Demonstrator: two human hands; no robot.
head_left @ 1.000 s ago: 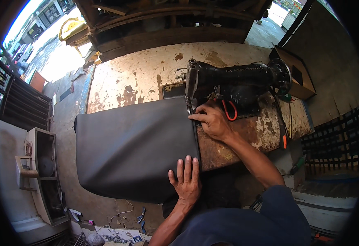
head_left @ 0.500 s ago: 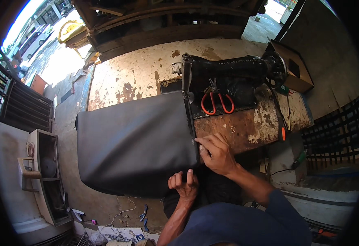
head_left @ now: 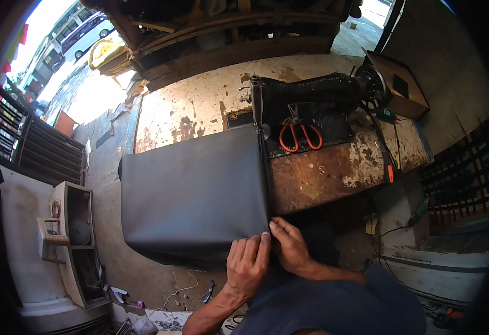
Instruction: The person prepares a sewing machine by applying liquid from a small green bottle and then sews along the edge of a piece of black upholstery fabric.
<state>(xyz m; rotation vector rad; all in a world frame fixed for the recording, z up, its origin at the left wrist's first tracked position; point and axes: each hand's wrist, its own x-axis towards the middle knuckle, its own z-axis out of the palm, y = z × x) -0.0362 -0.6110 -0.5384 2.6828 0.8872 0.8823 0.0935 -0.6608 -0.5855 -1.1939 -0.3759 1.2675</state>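
Observation:
A wide piece of black leather-like material [head_left: 194, 190] lies over the table and hangs down its near side. Its right edge runs back to the needle end of a black sewing machine [head_left: 311, 88]. My left hand [head_left: 248, 261] pinches the near right corner of the material, fingers curled over it. Just to the right, my right hand [head_left: 290, 241] grips the same edge between thumb and fingers. The two hands almost touch. Red-handled scissors [head_left: 301, 137] rest on the machine's bed. What lies beneath the material is hidden.
The worn table [head_left: 311, 178] has peeling paint. A cardboard box [head_left: 403, 84] stands behind the machine's handwheel. An orange-tipped tool [head_left: 390, 174] lies at the table's right edge. A shelf unit [head_left: 77, 245] stands on the left, and a cord [head_left: 180, 289] trails across the floor.
My right hand has slid nearer along the material's edge. My left hand has risen onto the corner beside it. The diagonal fold in the material has smoothed out, and the view has shifted slightly.

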